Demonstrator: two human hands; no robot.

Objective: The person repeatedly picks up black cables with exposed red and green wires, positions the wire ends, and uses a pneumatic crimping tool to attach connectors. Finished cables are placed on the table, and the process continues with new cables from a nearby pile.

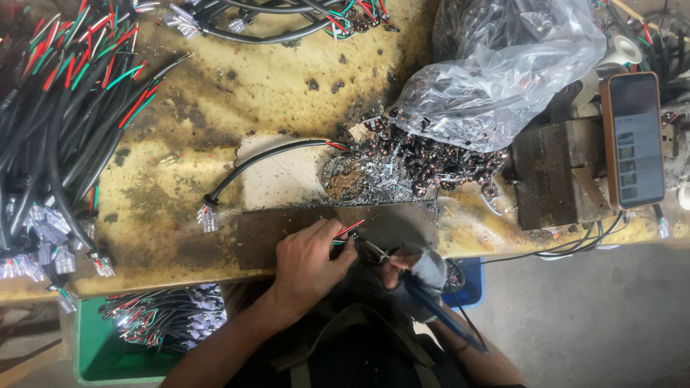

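Note:
My left hand is closed on the end of a thin cable whose red, green and white wires stick out past my fingers, near the table's front edge. My right hand, partly covered by a grey fingerless glove, grips a blue-handled tool with its metal tip touching the wire ends. Both hands work over a dark metal plate on the stained yellow table.
A black cable with a clear connector lies just beyond the plate. A heap of small metal parts spills from a clear plastic bag. Bundled cables fill the left; a phone rests on a block at right. A green bin holds more cables.

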